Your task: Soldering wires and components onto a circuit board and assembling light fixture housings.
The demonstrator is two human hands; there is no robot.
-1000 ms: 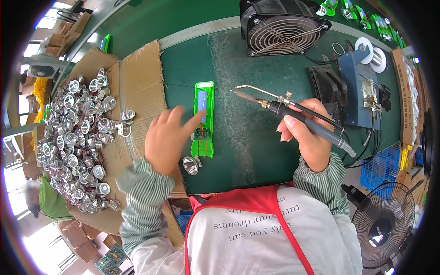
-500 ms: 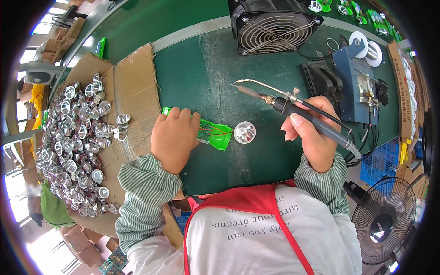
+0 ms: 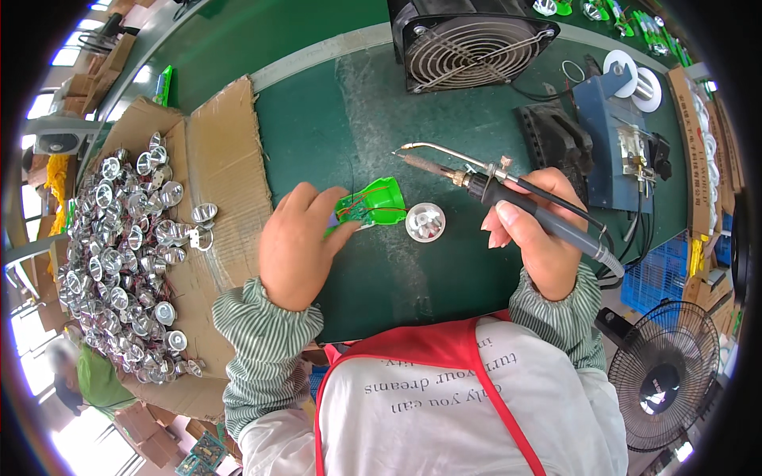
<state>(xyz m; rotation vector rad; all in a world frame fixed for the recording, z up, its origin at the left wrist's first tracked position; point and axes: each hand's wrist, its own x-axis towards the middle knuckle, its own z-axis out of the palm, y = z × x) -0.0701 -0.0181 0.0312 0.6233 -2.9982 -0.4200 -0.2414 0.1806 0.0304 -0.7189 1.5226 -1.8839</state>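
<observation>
My left hand (image 3: 300, 238) is closed around the near-left end of a bright green plastic housing (image 3: 386, 200). Inside the housing a small green circuit board (image 3: 357, 213) and thin red wires show; my fingers hide the rest. A round reflector cup (image 3: 426, 223), silvery with a white rim, lies on the bench by the housing's right end. In my right hand (image 3: 548, 234) is a soldering iron (image 3: 508, 198) with a thin metal feed tube (image 3: 452, 151) along it. Its tip points left, above the bench and apart from the housing.
Many reflector cups with wires (image 3: 127, 254) are heaped on cardboard (image 3: 226, 159) at the left. A fan with a wire grille (image 3: 480, 57) stands at the back. At the right are a blue solder feeder (image 3: 607, 143), a black stand (image 3: 556, 139) and a floor fan (image 3: 663, 377).
The green housing has been turned and tilted, its right end swinging up and away from me. My left hand has shifted its grip; the soldering iron has moved slightly left.
</observation>
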